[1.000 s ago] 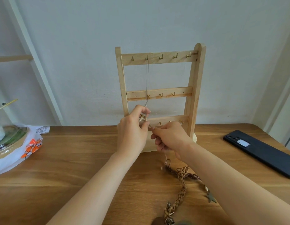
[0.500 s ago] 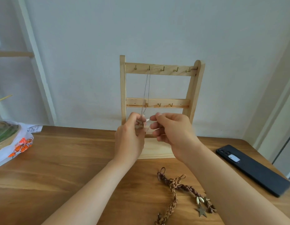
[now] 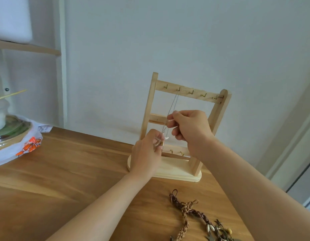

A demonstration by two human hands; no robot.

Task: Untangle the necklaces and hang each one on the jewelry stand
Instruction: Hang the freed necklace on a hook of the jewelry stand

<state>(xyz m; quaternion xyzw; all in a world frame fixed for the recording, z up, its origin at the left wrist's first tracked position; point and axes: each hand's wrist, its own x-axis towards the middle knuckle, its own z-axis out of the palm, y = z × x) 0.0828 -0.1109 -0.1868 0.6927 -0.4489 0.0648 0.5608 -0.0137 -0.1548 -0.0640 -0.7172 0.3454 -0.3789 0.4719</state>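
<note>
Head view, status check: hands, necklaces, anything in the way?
Left hand and right hand both pinch the thin chain, looped on a top-row hook of the jewelry stand. Braided necklaces lie tangled on the table, unhung. No obstruction seen.

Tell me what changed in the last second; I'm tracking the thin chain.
The right grip rose from the bottom bar to the middle bar, pinching the thin chain. The left grip stayed low, holding its lower end. Chain still on its top hook; braided necklaces still on the table.

Thin chain [image 3: 172, 106] on upright wooden stand [image 3: 151, 101]; braided necklaces [image 3: 185, 208] nearby.
</note>
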